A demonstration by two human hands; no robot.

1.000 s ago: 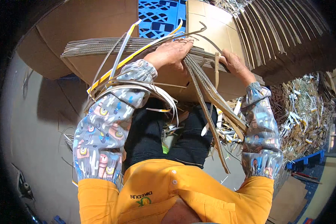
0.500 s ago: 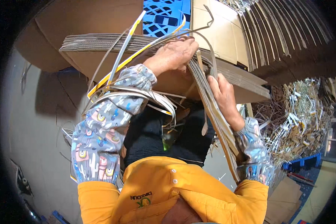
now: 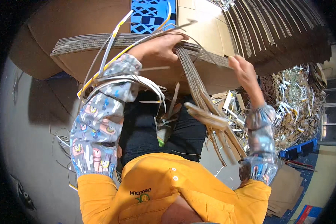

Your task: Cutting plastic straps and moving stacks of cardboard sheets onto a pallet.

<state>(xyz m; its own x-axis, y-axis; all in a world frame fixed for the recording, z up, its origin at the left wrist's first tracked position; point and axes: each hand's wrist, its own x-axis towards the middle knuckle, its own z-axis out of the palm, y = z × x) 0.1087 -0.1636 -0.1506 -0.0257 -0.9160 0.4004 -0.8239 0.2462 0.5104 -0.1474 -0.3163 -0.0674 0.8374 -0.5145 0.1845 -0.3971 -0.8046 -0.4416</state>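
Observation:
My left hand (image 3: pixel 162 46) is closed at the upper end of a bundle of corrugated cardboard strips (image 3: pixel 192 74), against the edge of a flat cardboard stack (image 3: pixel 89 42). The bundle slants down to the right in front of my legs. Several loose strip pieces (image 3: pixel 209 118), blurred, drop beside it. My right hand (image 3: pixel 245 72) is raised away from the bundle, right of the stack's edge. Its fingers are loosely bent, and no held thing shows in them. Long white and yellow strips (image 3: pixel 110 46) loop around my left forearm.
A blue plastic pallet (image 3: pixel 149 18) lies behind the stack. More cardboard sheets (image 3: pixel 276 30) lean in a row at the far right. Below them is a heap of strip scraps (image 3: pixel 296 100) over a blue pallet (image 3: pixel 298 148). Flat cardboard pieces (image 3: pixel 285 186) lie on the floor, lower right.
My right hand has come off the strip bundle and moved right and up. The bundle's lower part has loosened and spread, with pieces falling. My left hand has shifted slightly left.

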